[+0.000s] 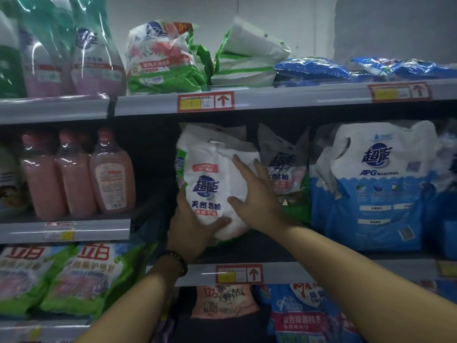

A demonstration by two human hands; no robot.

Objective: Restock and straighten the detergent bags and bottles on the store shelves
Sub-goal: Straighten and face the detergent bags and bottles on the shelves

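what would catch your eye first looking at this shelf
Both hands are on a white bag in the centre of the middle shelf: the left hand grips its lower corner and the right hand lies flat on its front. To its right stands a big blue and white bag, and on the left a row of pink bottles.

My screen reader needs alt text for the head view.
Two hands steady a white detergent bag at the middle shelf: the left hand grips its lower corner, the right hand presses on its front. Pink bottles stand left, a blue-and-white bag right.
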